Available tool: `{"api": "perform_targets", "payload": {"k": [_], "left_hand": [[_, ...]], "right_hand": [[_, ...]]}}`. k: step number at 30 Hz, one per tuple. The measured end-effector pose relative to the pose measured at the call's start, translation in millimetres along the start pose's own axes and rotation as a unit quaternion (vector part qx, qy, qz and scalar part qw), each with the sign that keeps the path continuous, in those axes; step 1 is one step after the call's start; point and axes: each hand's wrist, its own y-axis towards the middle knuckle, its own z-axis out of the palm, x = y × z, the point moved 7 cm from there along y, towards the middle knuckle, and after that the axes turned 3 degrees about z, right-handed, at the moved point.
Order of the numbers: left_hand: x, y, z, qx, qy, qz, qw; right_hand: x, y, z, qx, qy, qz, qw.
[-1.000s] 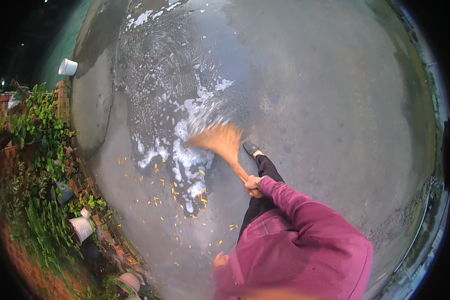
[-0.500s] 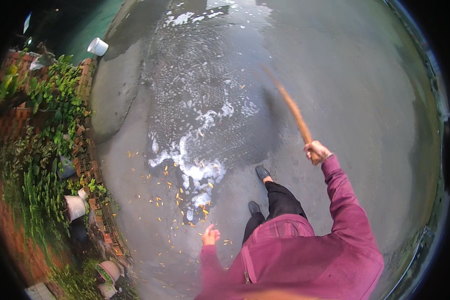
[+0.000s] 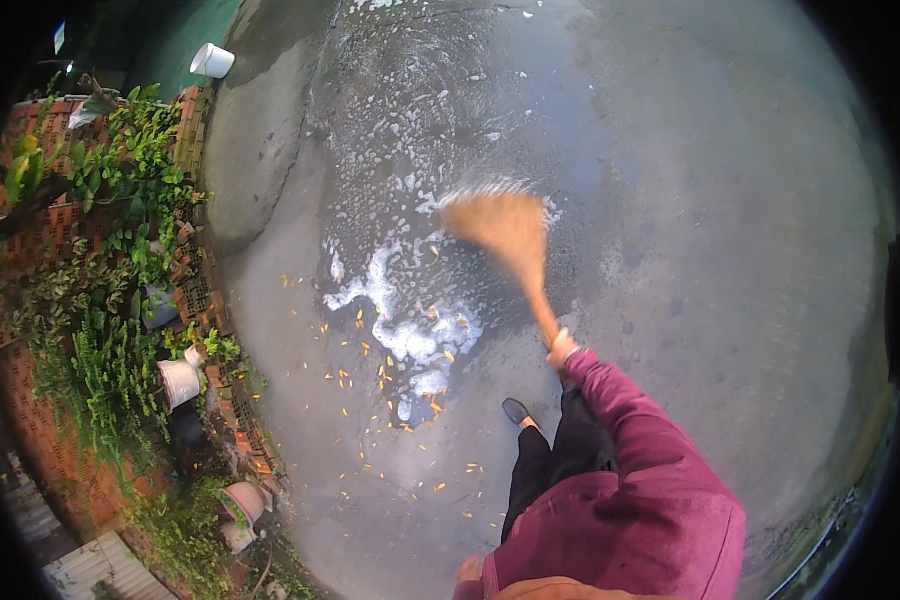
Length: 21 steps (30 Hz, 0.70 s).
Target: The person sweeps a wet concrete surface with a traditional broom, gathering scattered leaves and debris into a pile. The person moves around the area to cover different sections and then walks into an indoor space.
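My right hand (image 3: 562,347) grips the handle of a short straw broom (image 3: 505,235), its arm stretched forward. The fanned bristles lie on the wet concrete, blurred, with white water spraying along their far edge. Left of the broom spreads a patch of white soap foam (image 3: 420,335), with thinner suds reaching farther ahead. Low by my left side is my left hand (image 3: 469,569), small and partly cut off by my body; its fingers do not show clearly.
Fallen yellow leaves (image 3: 385,380) lie scattered around the foam. A low brick edging (image 3: 215,300) with green plants and a pale flowerpot (image 3: 180,382) runs along the left. Farther off, a white bucket (image 3: 212,61) rests beside the concrete. One dark shoe (image 3: 516,411) shows ahead of me.
The broom has swung left and its bristles have come into view on the suds. My right hand moved left and nearer to me; my left hand dropped back toward my side.
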Motion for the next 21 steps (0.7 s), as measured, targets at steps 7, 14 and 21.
{"api": "perform_targets", "payload": {"k": [7, 14, 21], "left_hand": [[-104, 39, -76, -0.096, -0.27, -0.02, 0.958], [-188, 44, -109, -0.101, -0.287, 0.021, 0.952], [-50, 21, -44, -0.08, -0.353, -0.119, 0.924]], "right_hand": [[62, -60, 90, 0.375, 0.146, -0.097, 0.91], [19, -96, -45, 0.257, 0.407, -0.136, 0.866], [43, -29, -196, 0.098, 0.37, -0.128, 0.915]]}}
